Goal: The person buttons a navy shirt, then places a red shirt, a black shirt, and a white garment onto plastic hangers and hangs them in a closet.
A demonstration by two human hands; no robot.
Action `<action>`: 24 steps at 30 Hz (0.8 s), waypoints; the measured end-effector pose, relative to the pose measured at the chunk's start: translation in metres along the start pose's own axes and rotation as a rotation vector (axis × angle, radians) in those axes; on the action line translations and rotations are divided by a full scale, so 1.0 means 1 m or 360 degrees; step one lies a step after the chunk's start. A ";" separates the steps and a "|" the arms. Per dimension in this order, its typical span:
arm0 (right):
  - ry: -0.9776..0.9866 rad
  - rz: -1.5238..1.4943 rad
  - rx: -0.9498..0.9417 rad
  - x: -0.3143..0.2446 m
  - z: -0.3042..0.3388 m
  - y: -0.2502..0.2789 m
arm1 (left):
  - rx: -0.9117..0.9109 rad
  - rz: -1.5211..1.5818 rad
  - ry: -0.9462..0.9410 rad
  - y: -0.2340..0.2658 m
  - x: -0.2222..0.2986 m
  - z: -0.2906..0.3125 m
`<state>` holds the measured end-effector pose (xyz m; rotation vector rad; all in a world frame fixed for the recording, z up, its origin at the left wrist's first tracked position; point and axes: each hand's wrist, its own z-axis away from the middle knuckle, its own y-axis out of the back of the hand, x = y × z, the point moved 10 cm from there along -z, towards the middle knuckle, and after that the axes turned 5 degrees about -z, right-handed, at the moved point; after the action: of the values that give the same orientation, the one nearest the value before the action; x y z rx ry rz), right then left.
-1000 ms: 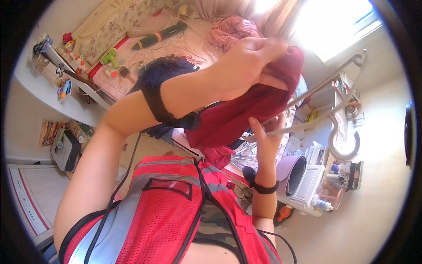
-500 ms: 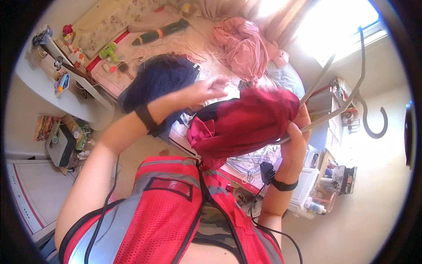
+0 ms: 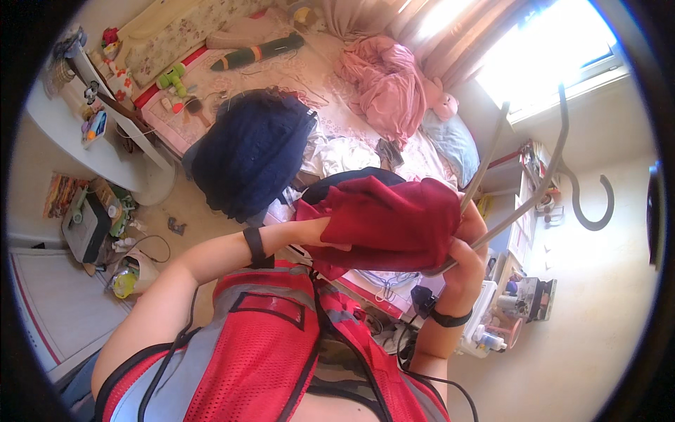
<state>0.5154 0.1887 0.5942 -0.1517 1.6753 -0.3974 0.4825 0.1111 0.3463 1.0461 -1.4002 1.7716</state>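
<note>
Above the bed (image 3: 365,133), red cloth (image 3: 387,218) hides left fingers; right hand (image 3: 467,253) grips hanger (image 3: 534,190).

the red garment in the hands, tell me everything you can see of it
The red garment is a dark red, soft, matte cloth, bunched and folded, held up in front of the chest above the bed. The left hand is pushed inside it from the left, hidden by the fabric. The right hand grips its right edge together with a grey clothes hanger, whose hook curls out to the right. Its exact type is unclear.
</note>
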 end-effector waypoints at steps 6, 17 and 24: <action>-0.0118 0.0134 0.0035 0.010 0.015 0.010 | 0.0125 -0.0382 -0.0141 0.034 0.017 -0.019; -0.0212 0.0150 -0.0021 0.030 0.015 0.020 | 0.0069 0.0139 0.0411 0.001 -0.012 0.013; -0.0296 0.0364 0.0192 0.053 0.032 0.063 | -0.0297 0.1319 -0.0279 -0.029 0.103 0.056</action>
<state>0.5467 0.2242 0.5201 0.0902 1.4624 -0.3010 0.4695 0.0638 0.4571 0.5479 -2.2829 2.0546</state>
